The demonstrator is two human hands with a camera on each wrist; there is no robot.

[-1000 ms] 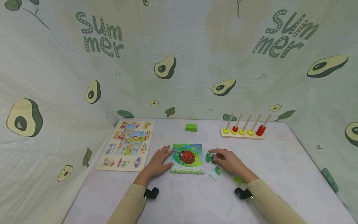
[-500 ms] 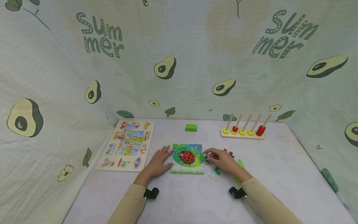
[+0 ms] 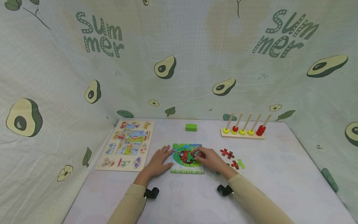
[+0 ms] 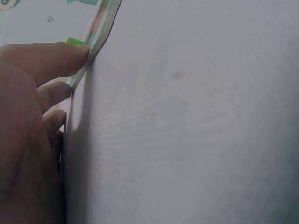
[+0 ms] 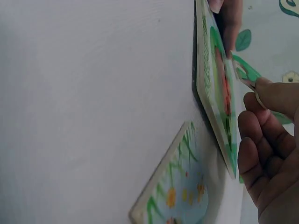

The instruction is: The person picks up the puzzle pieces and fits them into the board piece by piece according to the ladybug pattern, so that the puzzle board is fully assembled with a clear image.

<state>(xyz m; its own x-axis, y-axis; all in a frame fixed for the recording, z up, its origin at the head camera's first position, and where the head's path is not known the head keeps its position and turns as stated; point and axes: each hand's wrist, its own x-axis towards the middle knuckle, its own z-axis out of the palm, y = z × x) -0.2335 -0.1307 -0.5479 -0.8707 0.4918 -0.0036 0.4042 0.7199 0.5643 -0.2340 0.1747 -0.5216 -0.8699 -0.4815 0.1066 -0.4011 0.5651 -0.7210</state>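
A square ladybug puzzle board (image 3: 177, 168) lies at the middle of the table, with a grass strip along its near edge. My left hand (image 3: 157, 162) rests at its left side, fingers spread and fairly straight; in the left wrist view the thumb (image 4: 60, 58) touches the board's edge. Above the board's right half, my right hand (image 3: 209, 158) pinches a mostly green jigsaw piece (image 5: 246, 70) between thumb and forefinger, tilted and raised off the picture. A grassy, pale blue jigsaw piece (image 5: 180, 177) lies just right of the board, partly hidden by my right arm in the head view.
Red jigsaw pieces (image 3: 227, 153) and a light green piece (image 3: 240, 164) lie right of my right hand. A wooden picture board (image 3: 100, 165) lies at left. A green block (image 3: 191, 127) and a bead stacker with pegs (image 3: 242, 135) stand toward the back.
My right hand has moved left with the green piece, from the table beside the board to over the ladybug picture. The red pieces have come into view. My left hand has stayed still.
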